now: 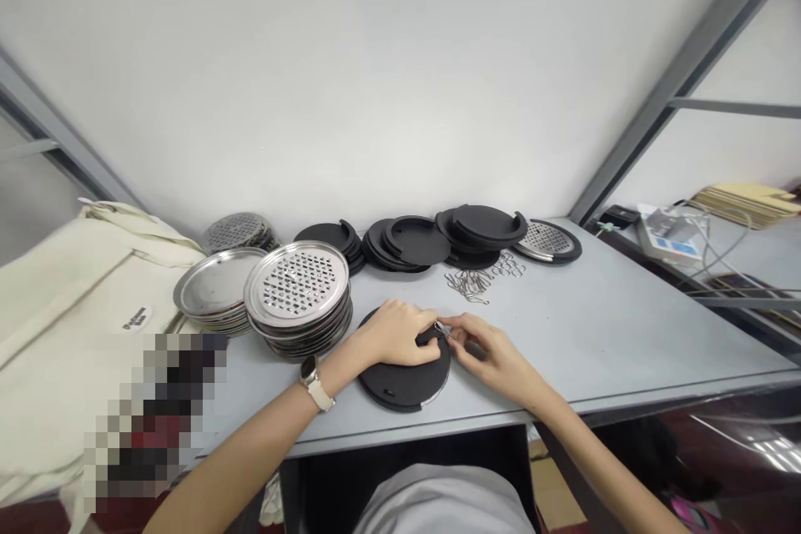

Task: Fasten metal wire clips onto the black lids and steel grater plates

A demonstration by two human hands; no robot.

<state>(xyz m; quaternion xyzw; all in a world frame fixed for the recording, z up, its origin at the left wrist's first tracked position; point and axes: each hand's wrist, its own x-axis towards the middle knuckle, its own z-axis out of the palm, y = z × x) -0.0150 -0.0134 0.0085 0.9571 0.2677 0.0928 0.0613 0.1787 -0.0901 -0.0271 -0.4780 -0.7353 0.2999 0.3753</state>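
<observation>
A round black disc [400, 388] lies on the table close to its front edge. Across the top of the disc rests my left hand [400, 334], a watch on its wrist, with bent fingers gripping the disc near its upper right rim. My right hand [491, 355] pinches a small metal hook [443, 329] between thumb and fingers at that same rim. Whether the hook passes through the disc is hidden by the fingers. Beyond my hands lie loose wire hooks [469, 285] and small metal rings [508, 266].
Stacked metal grater discs [297, 284] and shiny round plates [216, 288] stand on the left. Black discs [416, 240] sit in piles along the wall, beside a grater in a black rim [547, 242]. Cream fabric bags [81, 284] cover the left end; a metal frame [676, 92] rises at right.
</observation>
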